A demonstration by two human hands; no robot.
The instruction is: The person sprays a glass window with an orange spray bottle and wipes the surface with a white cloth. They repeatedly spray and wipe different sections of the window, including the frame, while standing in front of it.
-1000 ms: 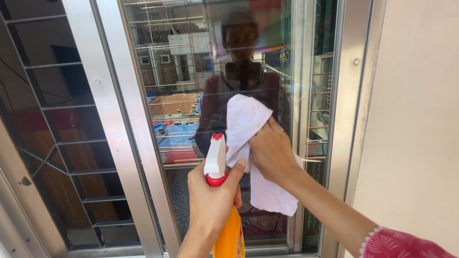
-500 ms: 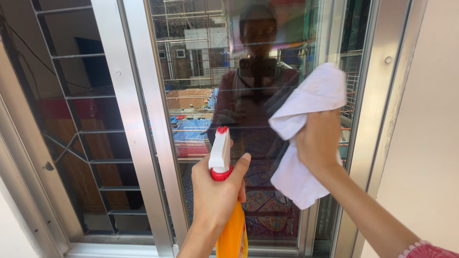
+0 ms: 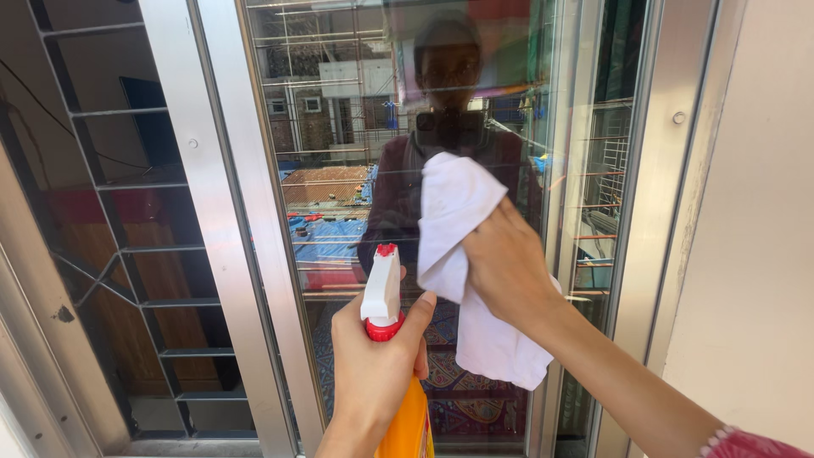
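Wiping is under way on the reflective glass pane (image 3: 356, 212) of the silver aluminium sliding window frame (image 3: 212, 254). The right hand (image 3: 506, 267) presses a crumpled white cotton cloth (image 3: 454, 212) flat against the glass, palm and fingers spread over the fabric and gripping a fold of it. The cloth sits at mid-height of the pane, slightly right of centre, with a loose tail hanging below the wrist.

The left hand (image 3: 373, 360) is clenched around the neck of an orange plastic spray bottle with a white trigger head and red collar (image 3: 383, 297). The nozzle points toward the glass; the bottle is held just short of the pane, below and left of the cloth. Whether a finger rests on the trigger cannot be determined.

Progress estimate: mid-process. No streaks, droplets or foam can be made out on the glass, so the cleaned and uncleaned areas cannot be separated. The lower part of the pane and the strip near the right-hand frame look no different from the centre.

Condition of the pane: intact, strongly mirror-like, showing buildings and the reflected figure of the person. Beyond the open left section, a dark metal security grille (image 3: 127, 254) is visible. A cream plastered wall (image 3: 755, 254) adjoins the frame on the right.
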